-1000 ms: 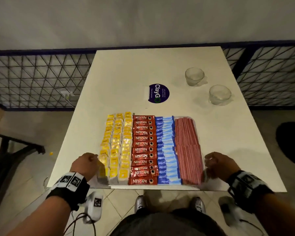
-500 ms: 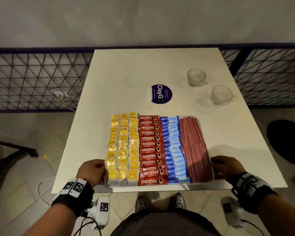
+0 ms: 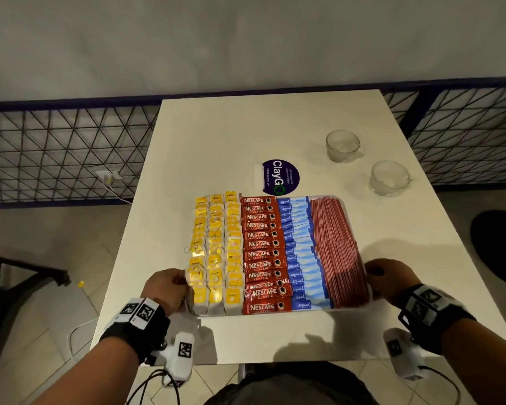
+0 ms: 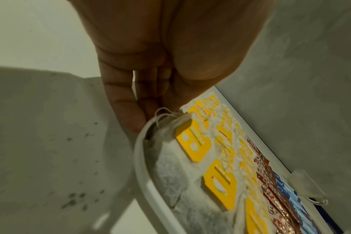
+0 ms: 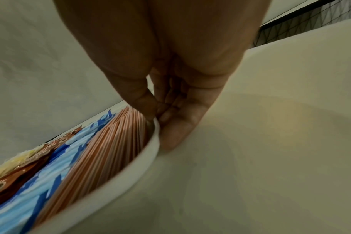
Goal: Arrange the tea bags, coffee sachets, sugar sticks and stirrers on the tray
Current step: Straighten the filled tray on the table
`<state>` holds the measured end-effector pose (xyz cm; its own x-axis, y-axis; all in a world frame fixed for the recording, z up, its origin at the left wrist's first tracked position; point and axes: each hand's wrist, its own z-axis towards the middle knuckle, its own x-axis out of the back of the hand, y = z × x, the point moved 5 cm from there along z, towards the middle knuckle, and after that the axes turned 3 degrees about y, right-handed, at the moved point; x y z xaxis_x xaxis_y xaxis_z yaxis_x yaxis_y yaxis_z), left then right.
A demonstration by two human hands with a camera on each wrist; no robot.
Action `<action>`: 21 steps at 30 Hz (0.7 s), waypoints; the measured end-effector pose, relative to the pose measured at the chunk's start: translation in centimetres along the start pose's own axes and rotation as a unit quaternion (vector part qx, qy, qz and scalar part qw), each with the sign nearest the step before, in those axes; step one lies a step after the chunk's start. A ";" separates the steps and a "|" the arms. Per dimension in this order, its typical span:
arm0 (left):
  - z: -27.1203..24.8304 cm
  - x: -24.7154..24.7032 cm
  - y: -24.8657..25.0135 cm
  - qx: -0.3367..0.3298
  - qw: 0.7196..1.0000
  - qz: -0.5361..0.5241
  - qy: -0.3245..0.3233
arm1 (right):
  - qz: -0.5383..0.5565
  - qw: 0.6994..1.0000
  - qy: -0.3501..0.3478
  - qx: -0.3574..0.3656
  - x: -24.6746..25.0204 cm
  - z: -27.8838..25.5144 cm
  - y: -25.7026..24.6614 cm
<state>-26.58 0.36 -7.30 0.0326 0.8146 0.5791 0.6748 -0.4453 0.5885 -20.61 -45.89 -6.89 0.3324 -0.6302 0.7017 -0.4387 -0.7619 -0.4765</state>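
Note:
A white tray (image 3: 351,307) lies over the near half of the white table (image 3: 246,135). It holds, from left to right, columns of yellow-tagged tea bags (image 3: 216,249), red Nescafe coffee sachets (image 3: 262,254), blue sugar sticks (image 3: 300,252) and red stirrers (image 3: 338,252). My left hand (image 3: 167,290) grips the tray's left rim (image 4: 139,158) beside the nearest tea bags (image 4: 192,140). At the opposite side my right hand (image 3: 387,277) pinches the right rim (image 5: 130,167) next to the stirrers (image 5: 102,150). I cannot tell whether the tray touches the table.
Two empty glass cups (image 3: 343,145) (image 3: 389,177) stand at the table's far right. A round purple ClayGo sticker (image 3: 280,177) lies just beyond the tray. A black mesh railing (image 3: 56,153) runs behind the table, and a dark chair frame (image 3: 18,276) stands at the left.
The tray has moved away from the table's near edge, farther onto the table. Both hands have kept their hold on its rims.

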 end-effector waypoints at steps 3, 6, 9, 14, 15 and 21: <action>1.5 -0.2 0.8 -0.010 1.000 0.021 -0.003 | -0.017 1.000 0.001 0.005 0.8 1.6 -0.7; 2.9 -0.2 1.7 -0.006 1.000 0.025 0.008 | -0.027 1.000 0.001 0.013 1.5 3.4 -1.5; 3.9 -0.1 3.3 -0.011 0.999 0.040 0.025 | -0.019 1.000 0.000 0.016 2.2 5.3 -2.5; 6.9 0.4 4.9 -0.003 0.998 0.046 0.033 | -0.002 1.000 0.001 0.019 3.1 8.4 -4.3; 7.5 0.6 5.1 0.000 0.999 0.041 0.035 | 0.001 1.000 0.002 0.018 3.3 8.9 -4.8; 11.0 1.5 8.3 -0.012 0.998 0.044 0.038 | -0.012 1.000 0.011 0.024 4.3 12.2 -7.4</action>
<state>-12.80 1.99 -7.74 0.0344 0.7411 0.6705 0.6541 -0.5239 0.5455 -5.77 -44.78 -6.80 0.3234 -0.6088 0.7244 -0.3900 -0.7833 -0.4841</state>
